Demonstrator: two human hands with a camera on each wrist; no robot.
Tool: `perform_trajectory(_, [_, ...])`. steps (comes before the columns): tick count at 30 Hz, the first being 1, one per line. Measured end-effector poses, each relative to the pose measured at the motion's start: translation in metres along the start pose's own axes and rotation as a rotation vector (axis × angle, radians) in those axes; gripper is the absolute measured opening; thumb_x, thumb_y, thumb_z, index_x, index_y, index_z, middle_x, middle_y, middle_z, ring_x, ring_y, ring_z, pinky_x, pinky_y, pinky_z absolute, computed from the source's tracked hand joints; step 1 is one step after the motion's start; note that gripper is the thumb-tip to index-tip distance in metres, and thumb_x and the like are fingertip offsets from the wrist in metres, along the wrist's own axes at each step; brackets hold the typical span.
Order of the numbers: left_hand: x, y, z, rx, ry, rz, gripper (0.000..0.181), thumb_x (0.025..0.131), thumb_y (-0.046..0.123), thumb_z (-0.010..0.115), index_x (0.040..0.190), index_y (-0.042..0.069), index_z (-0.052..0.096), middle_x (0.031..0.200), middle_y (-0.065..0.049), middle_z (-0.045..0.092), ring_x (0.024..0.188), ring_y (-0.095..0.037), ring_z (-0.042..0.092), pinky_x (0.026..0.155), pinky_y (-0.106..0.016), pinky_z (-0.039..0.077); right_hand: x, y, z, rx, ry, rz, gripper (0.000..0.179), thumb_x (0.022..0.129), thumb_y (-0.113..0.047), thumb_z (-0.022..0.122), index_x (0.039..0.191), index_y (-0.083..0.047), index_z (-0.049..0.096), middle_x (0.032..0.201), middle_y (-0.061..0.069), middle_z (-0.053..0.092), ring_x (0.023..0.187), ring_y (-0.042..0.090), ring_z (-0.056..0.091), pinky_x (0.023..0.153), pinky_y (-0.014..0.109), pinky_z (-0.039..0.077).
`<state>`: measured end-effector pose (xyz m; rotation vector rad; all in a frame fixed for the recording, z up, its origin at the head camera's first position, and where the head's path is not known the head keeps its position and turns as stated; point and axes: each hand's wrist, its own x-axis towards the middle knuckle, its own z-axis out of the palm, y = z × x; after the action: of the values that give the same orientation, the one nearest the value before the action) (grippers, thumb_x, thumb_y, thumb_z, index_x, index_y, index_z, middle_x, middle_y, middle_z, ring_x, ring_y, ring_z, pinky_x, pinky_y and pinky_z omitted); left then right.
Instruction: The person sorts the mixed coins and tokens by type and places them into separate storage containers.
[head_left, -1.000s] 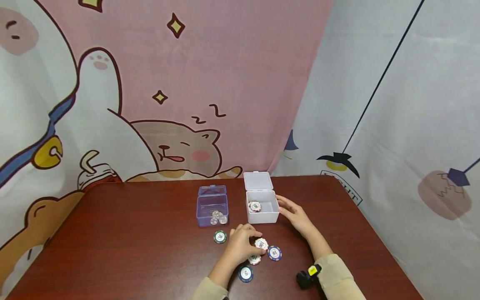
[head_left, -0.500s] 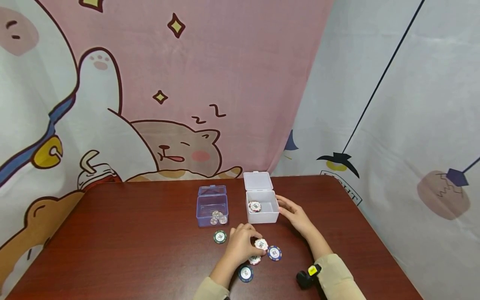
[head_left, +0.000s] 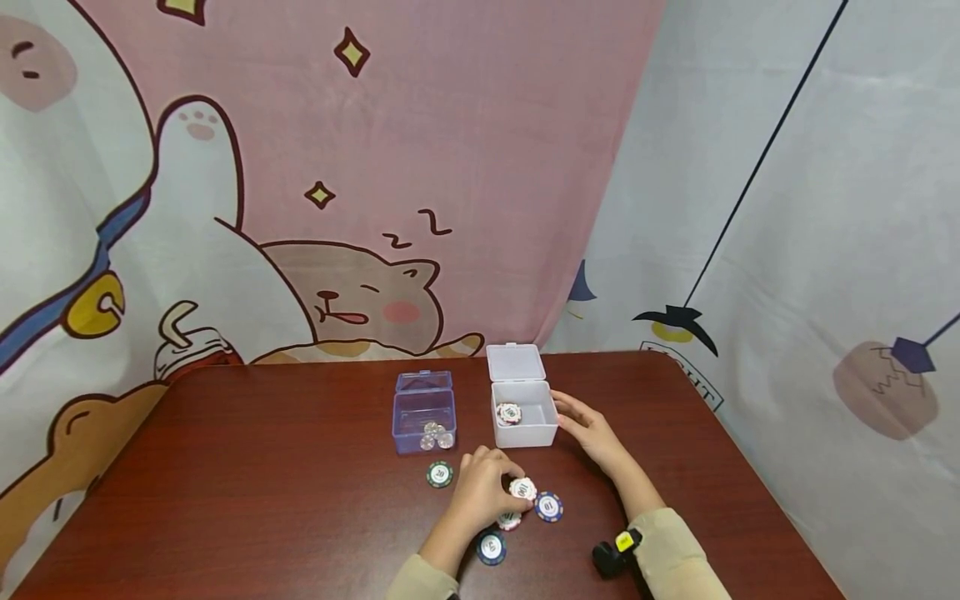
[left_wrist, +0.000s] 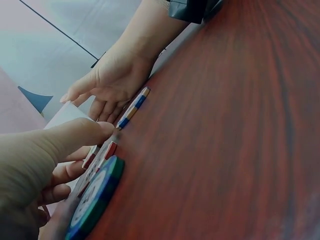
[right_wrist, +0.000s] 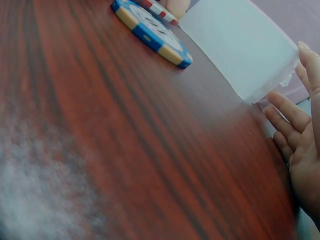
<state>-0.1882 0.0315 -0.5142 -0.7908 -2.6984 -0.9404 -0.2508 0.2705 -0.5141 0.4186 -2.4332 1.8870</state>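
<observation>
The table (head_left: 262, 483) is dark reddish-brown wood grain. One box (head_left: 424, 412) is clear violet, the other (head_left: 525, 408) milky white. Chips: white with red edge marks (head_left: 522, 488), blue with cream edge marks (head_left: 549, 506), dark green (head_left: 439, 474).

I sit at a dark reddish wooden table (head_left: 247, 467) filling the lower part of the frame. A pink cartoon curtain (head_left: 420, 150) hangs behind it across the upper left and centre, printed with a sleeping cat (head_left: 367, 300), yellow sparkles and a raised white paw. A pale grey-white curtain (head_left: 810, 208), crossed by thin dark lines and hanging-lamp drawings, covers the right side. Light falls even and soft across cloth and tabletop.
</observation>
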Motion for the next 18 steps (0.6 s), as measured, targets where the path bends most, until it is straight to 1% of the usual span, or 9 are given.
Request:
perform_trajectory(6, [0.000,0.004,-0.003,0.011,0.038,0.032,0.034,0.060,0.041,0.088,0.087,0.023,0.076,0.082,0.015,0.061,0.081,-0.006,0.045,0.071,-0.028,0.030,-0.007,-0.030,0.003,0.016,-0.024,0.013,0.046,0.096,-0.004,0.055,0.139,0.004,0.044,0.130,0.030,0.051,0.120,0.043,0.048,0.088,0.023,0.042])
perform_trajectory(12, [0.000,0.008,-0.006,0.026,0.076,0.058,0.035,0.059,0.038,0.088,0.087,0.023,0.076,0.082,0.013,0.062,0.081,-0.006,0.046,0.072,-0.028,0.031,-0.008,-0.030,0.004,0.024,-0.024,0.004,0.046,0.096,-0.003,0.055,0.139,0.005,0.044,0.130,0.030,0.051,0.119,0.043,0.048,0.087,0.023,0.043])
perform_trajectory(18, [0.003,0.011,-0.008,0.046,0.114,0.078,0.035,0.057,0.037,0.087,0.087,0.023,0.076,0.081,0.013,0.060,0.081,-0.007,0.045,0.073,-0.029,0.032,-0.007,-0.029,0.004,0.018,-0.026,0.000,0.045,0.096,-0.002,0.054,0.139,0.007,0.043,0.129,0.031,0.051,0.119,0.045,0.048,0.087,0.024,0.044])
